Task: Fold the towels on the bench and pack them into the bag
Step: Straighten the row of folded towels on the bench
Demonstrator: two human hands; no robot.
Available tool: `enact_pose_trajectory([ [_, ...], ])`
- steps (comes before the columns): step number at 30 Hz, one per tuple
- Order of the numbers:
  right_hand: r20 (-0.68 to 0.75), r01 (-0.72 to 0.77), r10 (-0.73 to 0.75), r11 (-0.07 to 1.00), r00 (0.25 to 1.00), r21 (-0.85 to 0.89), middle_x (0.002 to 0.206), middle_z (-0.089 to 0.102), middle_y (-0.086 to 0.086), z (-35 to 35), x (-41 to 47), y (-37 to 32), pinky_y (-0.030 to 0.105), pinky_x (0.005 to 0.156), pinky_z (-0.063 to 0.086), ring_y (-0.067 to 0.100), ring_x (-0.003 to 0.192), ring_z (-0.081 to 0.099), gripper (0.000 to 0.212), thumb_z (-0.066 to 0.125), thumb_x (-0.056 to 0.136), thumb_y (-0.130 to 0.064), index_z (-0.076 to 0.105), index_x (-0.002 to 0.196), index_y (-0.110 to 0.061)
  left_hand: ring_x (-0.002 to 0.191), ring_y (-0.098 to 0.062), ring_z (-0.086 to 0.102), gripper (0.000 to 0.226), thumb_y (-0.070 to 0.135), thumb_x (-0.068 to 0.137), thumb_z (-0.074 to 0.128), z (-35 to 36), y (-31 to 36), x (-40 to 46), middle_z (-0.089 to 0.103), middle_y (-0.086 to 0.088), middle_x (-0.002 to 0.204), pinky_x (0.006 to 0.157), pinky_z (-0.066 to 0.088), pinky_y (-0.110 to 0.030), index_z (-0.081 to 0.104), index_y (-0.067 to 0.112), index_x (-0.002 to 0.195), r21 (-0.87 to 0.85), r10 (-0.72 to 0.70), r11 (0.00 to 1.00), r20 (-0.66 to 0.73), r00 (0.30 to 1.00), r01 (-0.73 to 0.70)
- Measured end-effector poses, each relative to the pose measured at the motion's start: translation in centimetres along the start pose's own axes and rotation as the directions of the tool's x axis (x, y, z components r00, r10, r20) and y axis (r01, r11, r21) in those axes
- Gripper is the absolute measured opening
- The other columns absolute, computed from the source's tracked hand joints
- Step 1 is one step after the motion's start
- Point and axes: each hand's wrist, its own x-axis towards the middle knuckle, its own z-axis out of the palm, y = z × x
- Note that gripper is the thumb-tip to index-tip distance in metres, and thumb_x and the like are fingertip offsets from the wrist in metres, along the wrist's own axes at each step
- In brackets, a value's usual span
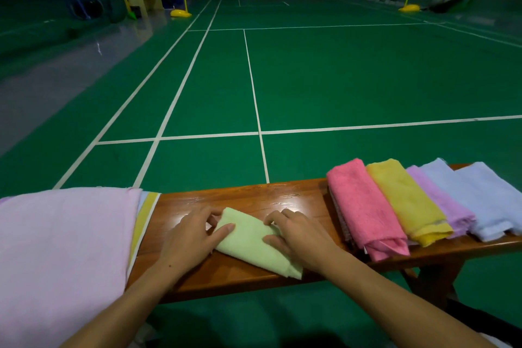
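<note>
A small light-green towel (254, 246), folded into a narrow strip, lies on the wooden bench (243, 195). My left hand (192, 237) grips its left edge, thumb on top and fingers curled behind. My right hand (299, 237) grips its right edge, thumb on top and fingers curled at the far corner. To the right lies a row of folded towels: pink (364, 206), yellow (406, 200), purple (443, 206) and two light-blue ones (485, 200). A flat pink cloth (62, 248) covers the bench's left part, over yellow and pale-blue layers (145, 215). No bag shows.
The bench stands on a green badminton court floor (310, 79) with white lines. Yellow net posts (180, 13), nets and equipment stand far back. A bench leg (432, 282) shows at the lower right.
</note>
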Motion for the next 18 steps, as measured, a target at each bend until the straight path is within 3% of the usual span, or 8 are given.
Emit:
enact_pose_trajectory([
  [4, 0.029, 0.012, -0.014, 0.997, 0.999, 0.08, 0.133, 0.055, -0.004, 0.4, 0.5, -1.2, 0.035, 0.079, 0.042, 0.021, 0.117, 0.055, 0.039, 0.057, 0.102, -0.053, 0.05, 0.132, -0.029, 0.081, -0.003, 0.062, 0.043, 0.077, 0.087, 0.062, 0.2, -0.6, 1.2, 0.064, 0.017, 0.089, 0.066, 0.054, -0.03, 0.059, 0.035, 0.094, -0.02, -0.087, 0.996, 0.127, 0.988, 0.09],
  [6, 0.053, 0.014, -0.02, 0.994, 0.998, 0.111, 0.133, 0.053, -0.004, 0.5, 0.9, -1.3, 0.037, 0.086, 0.046, 0.021, 0.117, 0.053, 0.038, 0.058, 0.102, -0.052, 0.05, 0.131, -0.029, 0.08, -0.007, 0.063, 0.041, 0.072, 0.087, 0.068, 0.0, -1.2, 1.9, 0.067, 0.011, 0.089, 0.066, 0.052, -0.031, 0.062, 0.032, 0.095, -0.128, -0.079, 0.986, 0.2, 0.977, 0.106],
  [8, 0.075, -0.001, -0.013, 0.983, 0.997, 0.183, 0.132, 0.052, -0.004, 0.8, 1.4, -1.3, 0.04, 0.095, 0.047, 0.018, 0.117, 0.047, 0.041, 0.059, 0.099, -0.055, 0.049, 0.13, -0.03, 0.089, -0.008, 0.065, 0.048, 0.075, 0.083, 0.067, -0.5, -1.4, 2.0, 0.07, 0.011, 0.099, 0.076, 0.058, -0.039, 0.064, 0.032, 0.105, -0.242, -0.006, 0.968, 0.225, 0.974, 0.062],
  [10, 0.079, -0.027, 0.005, 0.961, 0.997, 0.276, 0.135, 0.052, -0.006, 1.1, 2.0, -1.2, 0.043, 0.101, 0.046, 0.016, 0.12, 0.042, 0.06, 0.061, 0.091, -0.066, 0.046, 0.139, -0.032, 0.097, -0.008, 0.065, 0.052, 0.074, 0.082, 0.067, -1.2, -1.0, 1.7, 0.069, 0.012, 0.107, 0.085, 0.058, -0.046, 0.063, 0.032, 0.112, -0.335, 0.09, 0.942, 0.201, 0.975, -0.018],
  [13, 0.101, -0.065, 0.021, 0.886, 0.995, 0.459, 0.142, 0.053, -0.013, 1.1, 2.9, -1.6, 0.042, 0.103, 0.049, 0.01, 0.126, 0.047, 0.096, 0.07, 0.076, -0.081, 0.036, 0.154, -0.036, 0.099, -0.02, 0.07, 0.039, 0.048, 0.09, 0.078, -2.4, 0.4, 1.1, 0.074, 0.001, 0.107, 0.084, 0.058, -0.055, 0.06, 0.021, 0.112, -0.522, 0.183, 0.848, 0.129, 0.975, -0.09],
  [16, 0.135, -0.052, -0.045, 0.768, 0.99, 0.639, 0.138, 0.055, -0.02, 0.5, 3.0, -1.8, 0.027, 0.098, 0.054, -0.007, 0.118, 0.058, 0.098, 0.085, 0.075, -0.066, 0.037, 0.153, -0.034, 0.098, -0.028, 0.073, 0.041, 0.043, 0.088, 0.083, -3.6, 1.3, 0.8, 0.077, -0.006, 0.103, 0.082, 0.056, -0.057, 0.059, 0.017, 0.11, -0.617, 0.131, 0.784, 0.06, 0.99, -0.066],
  [18, 0.082, -0.007, -0.069, 0.72, 0.994, 0.694, 0.138, 0.056, -0.021, 0.0, 2.6, -1.7, 0.017, 0.093, 0.053, -0.013, 0.116, 0.057, 0.091, 0.088, 0.081, -0.052, 0.037, 0.153, -0.032, 0.095, -0.025, 0.074, 0.039, 0.039, 0.089, 0.084, -4.1, 1.8, 0.8, 0.078, -0.005, 0.1, 0.082, 0.057, -0.055, 0.061, 0.015, 0.108, -0.657, 0.05, 0.754, 0.023, 0.998, -0.022],
])
